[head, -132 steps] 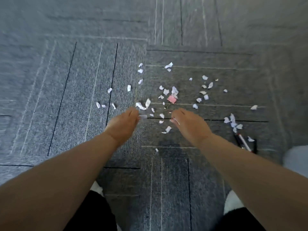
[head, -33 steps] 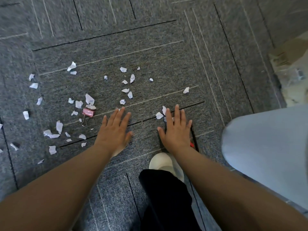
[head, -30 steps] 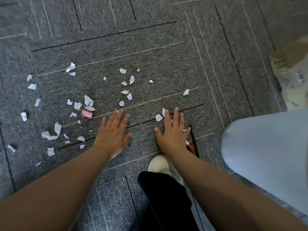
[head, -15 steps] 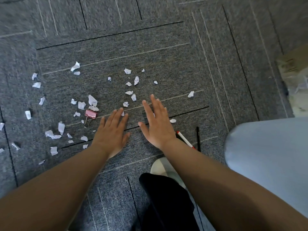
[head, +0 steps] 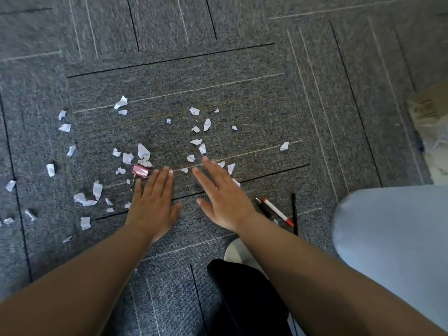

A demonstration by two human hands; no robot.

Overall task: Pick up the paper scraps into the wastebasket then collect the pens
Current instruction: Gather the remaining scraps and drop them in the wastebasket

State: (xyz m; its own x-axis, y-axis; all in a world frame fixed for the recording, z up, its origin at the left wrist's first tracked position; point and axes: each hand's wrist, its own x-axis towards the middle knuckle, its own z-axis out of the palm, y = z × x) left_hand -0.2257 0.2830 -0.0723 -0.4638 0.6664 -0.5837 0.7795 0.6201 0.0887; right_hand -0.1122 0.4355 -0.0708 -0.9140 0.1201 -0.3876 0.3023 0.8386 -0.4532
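Several white paper scraps (head: 143, 151) lie scattered over the grey carpet, mostly left of and beyond my hands. My left hand (head: 154, 202) is flat and open, palm down, fingertips next to a pink binder clip (head: 141, 170). My right hand (head: 221, 197) is also flat and open, fingers spread, with a few scraps (head: 230, 168) at its fingertips. Three pens lie just right of my right wrist: a white one with red ends (head: 277, 212), a dark one (head: 265, 209) and a thin black one (head: 294, 213). The pale blue wastebasket (head: 392, 238) stands at the right.
My dark trouser leg (head: 244, 299) and white shoe (head: 234, 251) are below my hands. A cardboard and clear plastic item (head: 434, 132) sits at the right edge. One lone scrap (head: 284, 146) lies further right on the carpet.
My right hand has slid left off the pens, which now lie uncovered, and come close to my left hand. Both hands stay flat and hold nothing.
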